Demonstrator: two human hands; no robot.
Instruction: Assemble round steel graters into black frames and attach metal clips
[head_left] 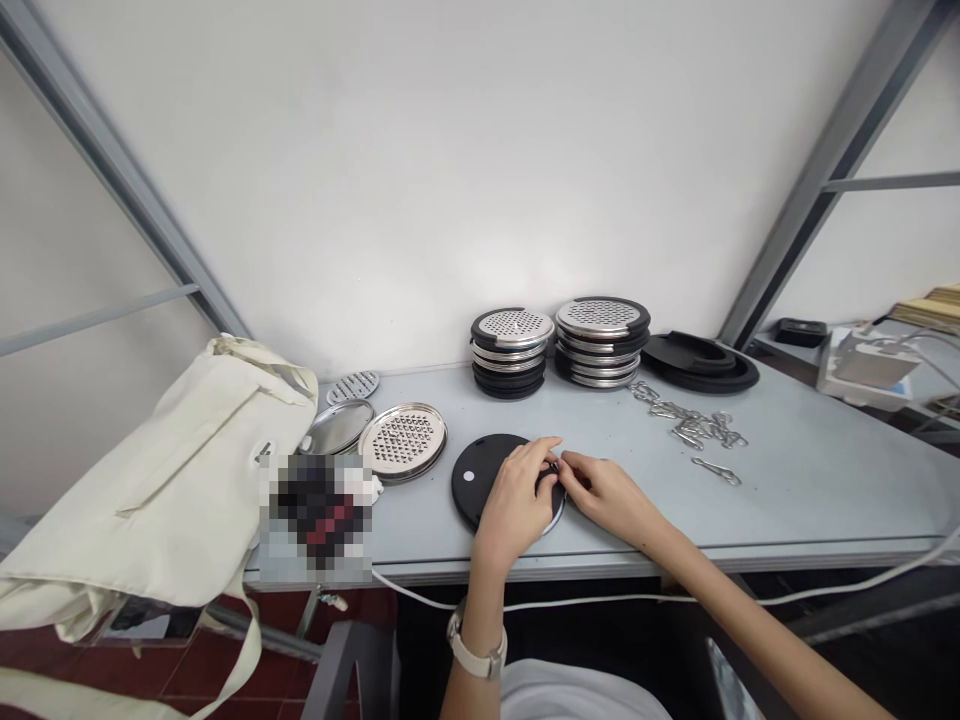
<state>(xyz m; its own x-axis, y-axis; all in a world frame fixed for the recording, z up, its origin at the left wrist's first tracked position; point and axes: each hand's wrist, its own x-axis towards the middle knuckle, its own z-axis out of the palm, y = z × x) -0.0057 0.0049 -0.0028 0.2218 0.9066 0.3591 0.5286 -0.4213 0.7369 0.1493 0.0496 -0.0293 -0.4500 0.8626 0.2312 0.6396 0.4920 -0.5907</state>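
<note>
Bending over the front edge of a gray bench point(825, 480), two bare hands work at a round black disc point(482, 462) that lies flat just behind that edge, near its middle. The left hand point(517, 497) covers the disc's right part, fingers bent; whether it pinches anything cannot be told. The right hand point(606, 487) meets it at the disc's right rim, thumb and forefinger drawn close together at a tiny dark spot, though what they grip, if anything, is too small to tell. A white dot point(469, 476) marks the disc's uncovered left side. Toward the bench's left end lie a perforated metal plate point(403, 440), a plain metal plate point(341, 426) and a slotted disc point(353, 387). Along the back edge stand a left stack point(511, 353) and a right stack point(601, 345), each topped by a perforated plate, with black rims point(709, 376) beside them toward the back right corner. In front of these rims lie scattered wire clips point(697, 432), and a cream bag point(169, 470) leans over the left end.
</note>
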